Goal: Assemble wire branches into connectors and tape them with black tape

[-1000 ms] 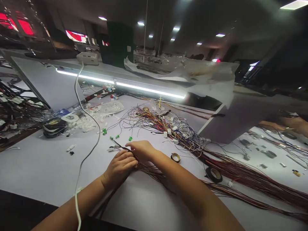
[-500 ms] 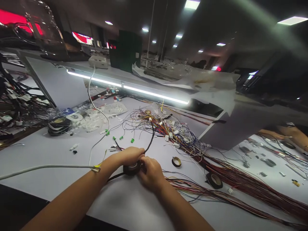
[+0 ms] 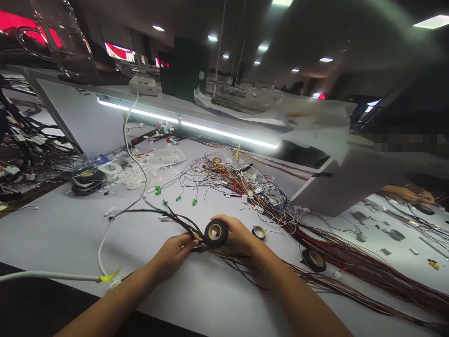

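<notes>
My left hand pinches a black-wrapped wire harness near where its branches meet, low over the white table. In my right hand is a roll of black tape, held upright against the harness with its brown core facing me. The roll and the right hand's fingers partly hide each other. Loose wires run from the junction under my right wrist. Green connectors lie on the table just beyond the harness.
Smaller tape roll and larger black tape roll lie at right, beside a long wire bundle. A white cable crosses the left. A lit tube spans the back. Another person's hand is at far right.
My hands have moved apart, the left one down and leftward. The tape roll has risen into my right hand, face turned toward me. The harness branches now stretch to the left.
</notes>
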### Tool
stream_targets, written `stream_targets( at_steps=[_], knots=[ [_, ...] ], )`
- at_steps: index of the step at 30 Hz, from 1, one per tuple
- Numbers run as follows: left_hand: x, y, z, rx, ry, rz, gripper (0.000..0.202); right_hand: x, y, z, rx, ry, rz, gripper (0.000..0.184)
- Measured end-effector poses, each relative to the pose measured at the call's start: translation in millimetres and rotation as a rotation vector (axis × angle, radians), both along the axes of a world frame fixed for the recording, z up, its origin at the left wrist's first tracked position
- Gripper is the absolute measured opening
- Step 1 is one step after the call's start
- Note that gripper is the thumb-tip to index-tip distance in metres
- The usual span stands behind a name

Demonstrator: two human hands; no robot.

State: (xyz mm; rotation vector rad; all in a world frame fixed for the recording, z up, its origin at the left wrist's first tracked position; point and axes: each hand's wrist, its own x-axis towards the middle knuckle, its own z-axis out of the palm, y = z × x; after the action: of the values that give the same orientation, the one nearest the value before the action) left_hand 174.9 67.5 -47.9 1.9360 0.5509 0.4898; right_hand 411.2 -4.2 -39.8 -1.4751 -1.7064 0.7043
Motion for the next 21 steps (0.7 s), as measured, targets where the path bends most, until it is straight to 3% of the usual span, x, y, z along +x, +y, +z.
stream_targets(
  at_steps=[5, 7, 9, 12, 16, 19, 21],
  knots=[
    [-7.3, -1.7, -6.0, 0.818, 0.021, -0.066, 0.021, -10.5, 61.8, 25.1, 0.100, -0.390, 0.278, 0.027],
    [-6.9, 0.0, -7.4, 1.025, 0.022, -0.087, 0.030, -27.1, 79.6, 27.0, 0.075, -0.466, 0.336, 0.019],
    [-4.3, 2.5, -4.4, 1.112, 0.013, -0.137, 0.039, -41.1, 89.0, 24.0, 0.043, -0.466, 0.338, 0.013],
    [6.2, 9.0, 7.3, 1.071, 0.017, -0.249, 0.035, -46.0, 84.3, 15.2, -0.007, -0.419, 0.261, 0.022],
    [31.0, 21.0, 23.3, 0.784, 0.160, -0.230, 0.027, -30.7, 42.9, 4.0, -0.044, -0.334, 0.025, 0.043],
    [50.0, 29.1, 30.3, 0.662, 0.261, -0.190, 0.035, -27.3, 1.4, -5.2, -0.051, -0.192, -0.134, 0.038],
    [59.8, 33.7, 33.3, 0.630, 0.296, -0.219, 0.034, -33.1, -19.6, -12.5, -0.045, -0.082, -0.209, 0.026]
  ],
)
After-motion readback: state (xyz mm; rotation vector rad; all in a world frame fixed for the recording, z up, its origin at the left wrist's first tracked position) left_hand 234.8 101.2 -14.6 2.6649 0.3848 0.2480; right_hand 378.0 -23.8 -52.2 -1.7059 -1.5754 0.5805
